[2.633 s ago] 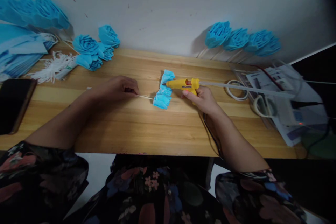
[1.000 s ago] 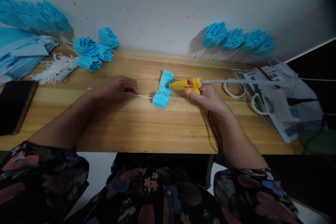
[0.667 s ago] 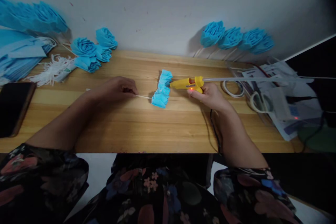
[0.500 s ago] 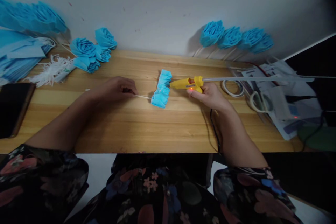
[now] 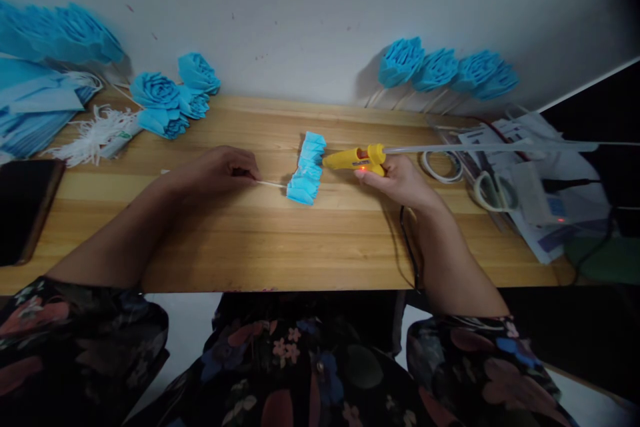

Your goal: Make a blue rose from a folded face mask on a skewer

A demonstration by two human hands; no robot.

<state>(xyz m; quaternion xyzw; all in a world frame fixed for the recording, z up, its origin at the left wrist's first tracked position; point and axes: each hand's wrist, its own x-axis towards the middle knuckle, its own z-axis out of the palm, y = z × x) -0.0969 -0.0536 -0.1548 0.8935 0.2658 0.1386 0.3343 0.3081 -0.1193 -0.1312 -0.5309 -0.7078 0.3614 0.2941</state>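
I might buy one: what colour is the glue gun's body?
The glue gun in the right hand has a yellow body, shown best in the head view.

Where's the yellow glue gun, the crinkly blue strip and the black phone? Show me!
Yellow glue gun (image 5: 356, 161), head view: on its yellow body.
Crinkly blue strip (image 5: 307, 171), head view: on its folded middle.
Black phone (image 5: 27, 210), head view: on its dark screen.

Pleated blue strip (image 5: 306, 175) between stick (image 5: 273, 184) and yellow glue gun (image 5: 345, 159)

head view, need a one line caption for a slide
Left hand holds a thin stick running to a pleated blue strip; right hand points a yellow glue gun at the strip.
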